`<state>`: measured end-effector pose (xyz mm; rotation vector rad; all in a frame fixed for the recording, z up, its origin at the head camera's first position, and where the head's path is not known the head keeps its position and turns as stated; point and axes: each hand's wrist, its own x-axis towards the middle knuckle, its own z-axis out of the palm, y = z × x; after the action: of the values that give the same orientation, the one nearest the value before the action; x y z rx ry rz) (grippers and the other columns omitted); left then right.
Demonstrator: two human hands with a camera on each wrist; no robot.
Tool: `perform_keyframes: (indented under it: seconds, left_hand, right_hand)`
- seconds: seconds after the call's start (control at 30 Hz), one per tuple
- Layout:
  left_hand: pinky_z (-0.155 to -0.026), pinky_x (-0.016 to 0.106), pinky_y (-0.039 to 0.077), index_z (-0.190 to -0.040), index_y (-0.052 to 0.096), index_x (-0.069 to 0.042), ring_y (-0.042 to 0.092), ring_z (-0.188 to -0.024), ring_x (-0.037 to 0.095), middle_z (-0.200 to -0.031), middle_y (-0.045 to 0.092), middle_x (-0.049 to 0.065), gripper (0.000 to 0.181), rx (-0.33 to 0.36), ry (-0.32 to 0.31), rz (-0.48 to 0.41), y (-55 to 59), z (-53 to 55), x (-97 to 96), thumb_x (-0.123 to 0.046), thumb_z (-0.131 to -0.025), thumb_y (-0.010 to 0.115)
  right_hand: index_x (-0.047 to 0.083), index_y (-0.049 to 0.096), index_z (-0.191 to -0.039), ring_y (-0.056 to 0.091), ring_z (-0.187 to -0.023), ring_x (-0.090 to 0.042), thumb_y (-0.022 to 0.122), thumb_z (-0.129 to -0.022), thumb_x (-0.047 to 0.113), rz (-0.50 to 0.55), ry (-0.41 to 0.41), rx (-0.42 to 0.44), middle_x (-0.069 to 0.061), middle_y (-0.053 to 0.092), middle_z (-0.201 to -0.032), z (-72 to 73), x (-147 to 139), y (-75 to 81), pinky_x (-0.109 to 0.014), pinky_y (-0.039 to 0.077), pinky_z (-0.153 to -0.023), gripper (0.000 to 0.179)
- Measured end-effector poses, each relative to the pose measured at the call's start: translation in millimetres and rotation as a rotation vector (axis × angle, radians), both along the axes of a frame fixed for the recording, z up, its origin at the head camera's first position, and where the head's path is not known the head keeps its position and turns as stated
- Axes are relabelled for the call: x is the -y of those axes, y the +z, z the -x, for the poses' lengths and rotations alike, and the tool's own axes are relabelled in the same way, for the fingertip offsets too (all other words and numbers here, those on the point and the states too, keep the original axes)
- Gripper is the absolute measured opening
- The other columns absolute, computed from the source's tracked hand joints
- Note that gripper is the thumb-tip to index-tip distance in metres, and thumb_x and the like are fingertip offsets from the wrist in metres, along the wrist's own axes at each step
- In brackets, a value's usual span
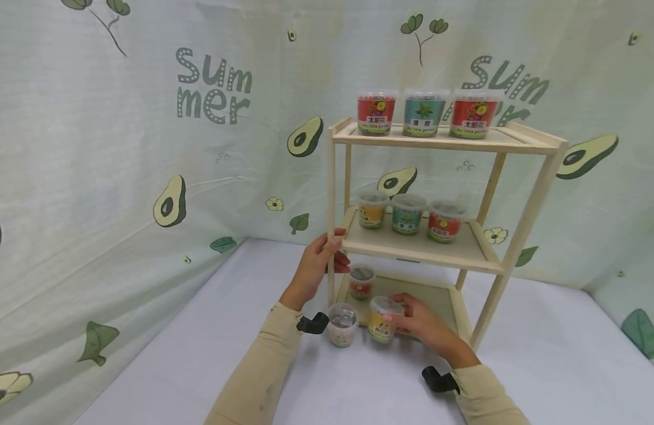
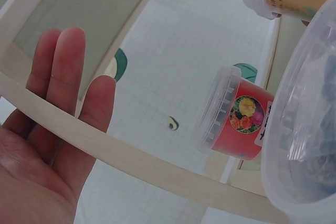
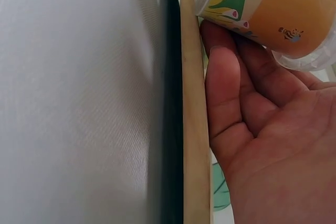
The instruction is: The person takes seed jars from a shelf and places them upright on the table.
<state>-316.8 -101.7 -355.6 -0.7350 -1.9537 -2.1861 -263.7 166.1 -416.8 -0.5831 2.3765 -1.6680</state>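
Note:
My right hand (image 1: 419,321) holds a clear lidded plant cup with a yellow-orange label (image 1: 381,321) at the front edge of the bottom shelf. In the right wrist view its fingers curve under the tilted cup (image 3: 286,11). On the left, my left hand (image 1: 313,262) is at the wooden rack's front post (image 1: 331,195), level with the middle shelf, thumb in front and fingers reaching behind. Those fingers (image 2: 68,72) look only slightly bent in the left wrist view. A pale-labelled cup (image 1: 342,327) stands between the hands on the table. Behind it, a red-labelled cup (image 1: 361,283) sits on the bottom shelf.
Three cups, yellow, teal (image 1: 406,215) and red, stand on the middle shelf (image 1: 412,245). Three more, red, teal (image 1: 424,115) and red, line the top shelf. The rack's right front post (image 1: 518,248) rises beside my right arm. Printed cloth (image 1: 226,171) hangs behind.

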Motion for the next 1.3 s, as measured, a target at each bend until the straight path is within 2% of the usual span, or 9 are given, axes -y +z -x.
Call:
perform_keyframes:
  seconds: [0.13,0.47,0.9,1.3]
  left_hand:
    - [-0.077,0.045,0.059,-0.140,0.057,-0.014,0.068,-0.069,0.024,-0.083,0.064,0.016,0.045,0.004,0.001,-0.001,0.5,-1.5,0.8,-0.041,-0.104,0.055]
    - [-0.076,0.042,0.060,-0.140,0.056,-0.012,0.068,-0.069,0.022,-0.081,0.065,0.013,0.046,-0.010,-0.006,-0.006,0.4,1.1,-1.0,-0.041,-0.104,0.055]
    - [-0.076,0.043,0.060,-0.139,0.058,-0.015,0.068,-0.072,0.023,-0.082,0.065,0.014,0.045,-0.023,-0.002,-0.006,-1.2,2.3,-0.3,-0.042,-0.103,0.056]
    - [-0.076,0.042,0.060,-0.140,0.056,-0.015,0.068,-0.072,0.024,-0.084,0.065,0.015,0.045,-0.040,0.006,0.017,-0.3,1.9,0.9,-0.043,-0.104,0.054]
  right_hand:
    - [-0.011,0.042,-0.137,0.065,-0.095,-0.020,0.070,-0.093,0.025,-0.017,0.034,-0.027,-0.015,0.068,-0.107,0.4,0,-0.5,-0.031,0.055,-0.078,0.063]
    - [-0.008,0.042,-0.139,0.063,-0.104,-0.023,0.074,-0.091,0.025,-0.030,0.081,-0.037,-0.015,0.066,-0.116,1.5,-1,-4.3,-0.031,0.052,-0.084,0.067]
    - [-0.004,0.051,-0.134,0.058,-0.108,-0.025,0.080,-0.086,0.024,-0.105,0.102,-0.135,-0.011,0.063,-0.117,1.8,3,-7.6,-0.039,0.047,-0.091,0.063]
    - [-0.003,0.052,-0.133,0.058,-0.108,-0.025,0.081,-0.086,0.023,-0.101,0.150,-0.155,-0.011,0.063,-0.118,3.0,5,-10.7,-0.030,0.049,-0.088,0.061]
